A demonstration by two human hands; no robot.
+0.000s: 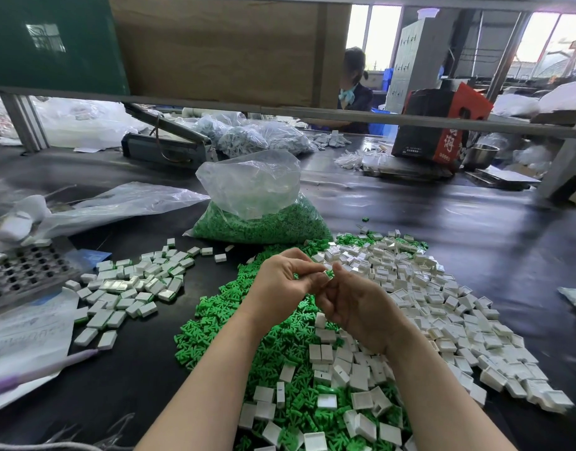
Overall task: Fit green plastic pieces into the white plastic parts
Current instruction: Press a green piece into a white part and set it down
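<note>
My left hand [281, 281] and my right hand [358, 307] meet above a heap of loose green plastic pieces [234, 327]. Between their fingertips sits a small green piece [329, 273], pinched by my right hand, against a white part [321, 270] that my left hand's fingers grip; most of that part is hidden. A big pile of empty white parts [436, 297] spreads to the right and toward me. On the left lies a smaller group of white parts [133, 284], some showing green at an edge.
A clear bag of green pieces [260, 219] stands behind the heaps. A black perforated tray [23, 271], papers [26, 333] and a plastic bag [117, 203] lie at the left. Across the dark table sits another person [355, 89], a red-black box [439, 125] and a steel bowl [480, 156].
</note>
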